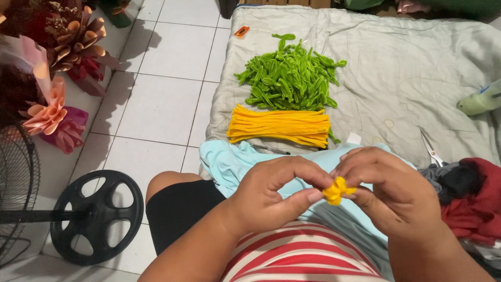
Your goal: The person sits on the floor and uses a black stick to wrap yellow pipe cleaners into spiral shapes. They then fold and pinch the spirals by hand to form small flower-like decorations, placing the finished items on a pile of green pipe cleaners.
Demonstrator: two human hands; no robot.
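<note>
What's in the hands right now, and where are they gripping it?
A small yellow pipe-cleaner flower, pinched between both hands: the left hand by thumb and fingertips at its left side, the right hand at its right side and top.

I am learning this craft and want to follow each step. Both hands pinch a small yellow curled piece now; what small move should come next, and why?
Probably one more small twist or press of the loops. The left hand and right hand both pinch the yellow piece, which looks bunched but loose. The straight yellow stems and green pieces lie untouched on the blanket.
</note>
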